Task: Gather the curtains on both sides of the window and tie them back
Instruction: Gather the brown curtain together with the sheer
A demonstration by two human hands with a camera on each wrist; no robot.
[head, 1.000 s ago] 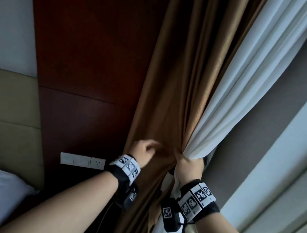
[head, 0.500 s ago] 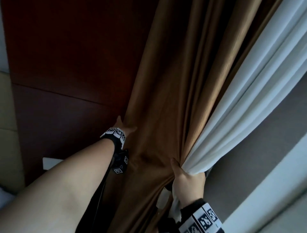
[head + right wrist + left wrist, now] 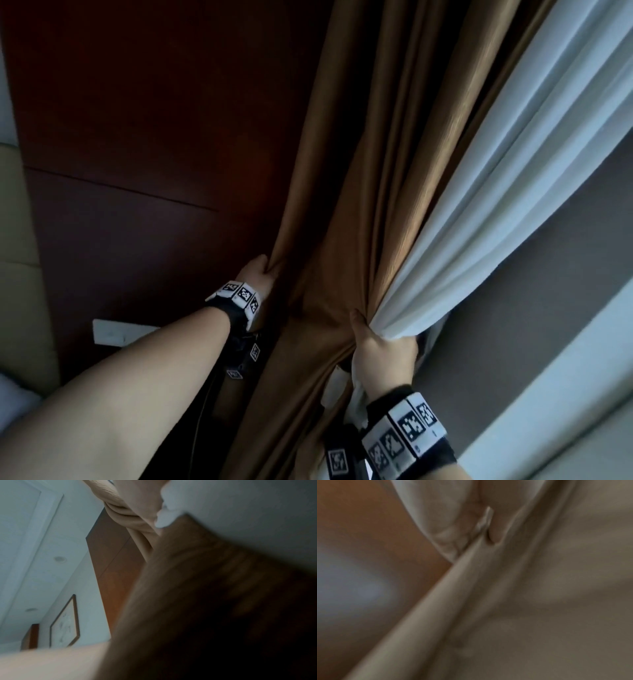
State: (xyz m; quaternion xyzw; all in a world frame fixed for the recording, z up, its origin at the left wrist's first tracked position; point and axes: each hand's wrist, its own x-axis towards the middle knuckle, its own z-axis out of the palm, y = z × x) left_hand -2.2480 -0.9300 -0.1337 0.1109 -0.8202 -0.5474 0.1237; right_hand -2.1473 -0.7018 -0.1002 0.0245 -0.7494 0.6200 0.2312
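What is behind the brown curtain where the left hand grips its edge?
Behind the brown curtain, beside the left hand, is a dark reddish wood wall panel; a white switch plate sits lower left. Whatever lies directly behind the gathered folds, any tieback included, is covered.

Both bare forearms reach forward, the left hand [image 3: 255,278] pinching the brown curtain [image 3: 370,192] at its left edge, the right hand [image 3: 383,353] clenched around its gathered right side.
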